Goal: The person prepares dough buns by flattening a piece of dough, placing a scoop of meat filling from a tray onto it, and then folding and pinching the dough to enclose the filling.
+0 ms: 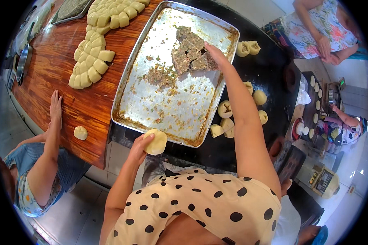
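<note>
My left hand (139,149) is closed around the edge of a flattened round of pale yellow dough (155,143), held just off the near left corner of a metal baking tray (122,98). On the tray lies a brown, crumbly, nutty filling (189,52), cut into blocks, with loose crumbs around it. My right hand (218,58) reaches over the tray's right side and touches the right edge of these blocks. Its fingers are partly hidden, so whether they grip a piece does not show.
Rows of dough pieces (90,57) cover part of the wooden table (41,73); one dough ball (80,132) sits near its front edge. Filled dough pieces (225,109) lie on the black surface right of the tray. A co-worker's hand (55,107) rests at left; other people stand at right.
</note>
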A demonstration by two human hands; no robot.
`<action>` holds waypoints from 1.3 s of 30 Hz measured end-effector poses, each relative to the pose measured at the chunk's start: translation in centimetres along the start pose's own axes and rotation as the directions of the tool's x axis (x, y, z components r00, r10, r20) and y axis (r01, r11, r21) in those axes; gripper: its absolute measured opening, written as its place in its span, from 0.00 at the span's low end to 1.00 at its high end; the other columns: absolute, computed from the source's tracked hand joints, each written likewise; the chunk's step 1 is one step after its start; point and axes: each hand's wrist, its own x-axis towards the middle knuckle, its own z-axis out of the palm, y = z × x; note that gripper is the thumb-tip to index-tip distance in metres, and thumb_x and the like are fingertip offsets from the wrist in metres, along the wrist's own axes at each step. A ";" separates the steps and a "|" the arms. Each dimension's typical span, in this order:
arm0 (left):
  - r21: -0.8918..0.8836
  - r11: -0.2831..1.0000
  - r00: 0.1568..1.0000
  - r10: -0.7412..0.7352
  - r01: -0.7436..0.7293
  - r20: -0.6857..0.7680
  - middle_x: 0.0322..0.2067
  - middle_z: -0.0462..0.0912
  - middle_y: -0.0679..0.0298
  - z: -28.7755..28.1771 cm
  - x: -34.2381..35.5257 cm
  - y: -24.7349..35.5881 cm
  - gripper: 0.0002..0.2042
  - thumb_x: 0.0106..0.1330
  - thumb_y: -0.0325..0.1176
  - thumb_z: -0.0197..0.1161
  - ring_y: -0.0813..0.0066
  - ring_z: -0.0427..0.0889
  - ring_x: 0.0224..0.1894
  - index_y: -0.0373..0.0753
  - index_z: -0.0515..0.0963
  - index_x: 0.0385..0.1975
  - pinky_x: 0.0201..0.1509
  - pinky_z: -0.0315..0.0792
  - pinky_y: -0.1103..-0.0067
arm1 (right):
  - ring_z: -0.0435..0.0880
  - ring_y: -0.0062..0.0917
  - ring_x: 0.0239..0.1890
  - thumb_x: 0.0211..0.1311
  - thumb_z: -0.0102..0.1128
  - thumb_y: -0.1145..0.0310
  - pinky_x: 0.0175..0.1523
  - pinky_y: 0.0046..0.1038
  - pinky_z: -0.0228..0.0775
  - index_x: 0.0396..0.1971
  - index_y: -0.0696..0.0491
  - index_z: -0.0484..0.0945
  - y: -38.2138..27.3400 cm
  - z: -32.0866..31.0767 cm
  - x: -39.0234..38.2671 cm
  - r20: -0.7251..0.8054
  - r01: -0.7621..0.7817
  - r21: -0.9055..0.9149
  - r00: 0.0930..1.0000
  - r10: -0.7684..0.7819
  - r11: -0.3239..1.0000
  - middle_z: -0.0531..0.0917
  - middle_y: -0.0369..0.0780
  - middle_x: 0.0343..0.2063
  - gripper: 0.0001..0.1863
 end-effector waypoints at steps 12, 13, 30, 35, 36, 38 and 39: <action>0.003 0.998 0.997 -0.061 0.061 0.047 0.48 0.81 0.57 -1.5 -1.4 -0.3 0.22 0.66 0.38 0.64 0.69 0.82 0.48 0.30 0.72 0.54 0.54 0.75 0.74 | 0.81 0.38 0.44 0.61 0.53 0.38 0.52 0.34 0.68 0.47 0.60 0.76 2.7 4.5 -6.7 -0.364 0.036 -0.006 0.931 -0.035 0.999 0.83 0.46 0.38 0.36; 0.023 0.998 0.995 -0.066 0.065 0.070 0.48 0.81 0.57 -1.7 -1.5 -0.2 0.22 0.66 0.38 0.64 0.69 0.82 0.49 0.30 0.72 0.54 0.54 0.75 0.74 | 0.81 0.37 0.45 0.60 0.54 0.38 0.52 0.34 0.68 0.48 0.60 0.76 4.0 5.1 -7.1 -0.390 0.042 0.054 0.920 -0.018 0.998 0.83 0.46 0.40 0.36; 0.105 0.993 0.983 -0.072 0.054 0.170 0.47 0.82 0.59 -3.7 -3.6 1.0 0.22 0.64 0.40 0.66 0.71 0.83 0.47 0.32 0.73 0.53 0.52 0.77 0.74 | 0.74 0.41 0.59 0.60 0.60 0.45 0.62 0.37 0.65 0.61 0.58 0.68 4.9 16.3 -24.6 -0.065 0.137 -0.194 0.986 -0.152 0.971 0.74 0.50 0.58 0.38; 0.095 0.995 0.974 -0.063 0.043 0.220 0.47 0.82 0.59 -5.1 -5.0 1.2 0.22 0.64 0.40 0.66 0.69 0.83 0.48 0.33 0.73 0.53 0.54 0.77 0.72 | 0.75 0.40 0.54 0.52 0.71 0.60 0.57 0.37 0.69 0.53 0.56 0.69 6.8 16.2 -28.1 -0.197 0.331 -0.321 0.893 -0.404 0.887 0.72 0.44 0.53 0.31; 0.099 0.994 0.974 -0.073 0.053 0.216 0.47 0.82 0.58 -5.5 -5.2 1.2 0.22 0.64 0.40 0.66 0.69 0.83 0.48 0.33 0.73 0.53 0.54 0.77 0.72 | 0.75 0.40 0.54 0.51 0.72 0.61 0.58 0.37 0.69 0.54 0.56 0.68 7.4 16.0 -28.7 -0.188 0.326 -0.306 0.900 -0.393 0.894 0.71 0.44 0.54 0.32; 0.034 0.998 0.962 -0.065 0.058 0.267 0.48 0.81 0.58 -6.0 -5.7 1.2 0.22 0.65 0.39 0.65 0.69 0.82 0.49 0.33 0.73 0.54 0.56 0.76 0.71 | 0.74 0.40 0.55 0.50 0.73 0.62 0.59 0.38 0.69 0.55 0.56 0.67 7.7 15.7 -30.0 -0.169 0.317 -0.277 0.913 -0.371 0.907 0.70 0.44 0.56 0.34; -0.001 0.998 0.955 -0.059 0.062 0.291 0.49 0.81 0.58 -6.1 -5.9 1.2 0.22 0.66 0.39 0.65 0.69 0.82 0.50 0.33 0.72 0.54 0.56 0.76 0.71 | 0.74 0.42 0.55 0.48 0.73 0.64 0.60 0.39 0.68 0.57 0.57 0.65 7.3 15.6 -30.1 -0.173 0.364 -0.314 0.886 -0.430 0.877 0.70 0.46 0.56 0.37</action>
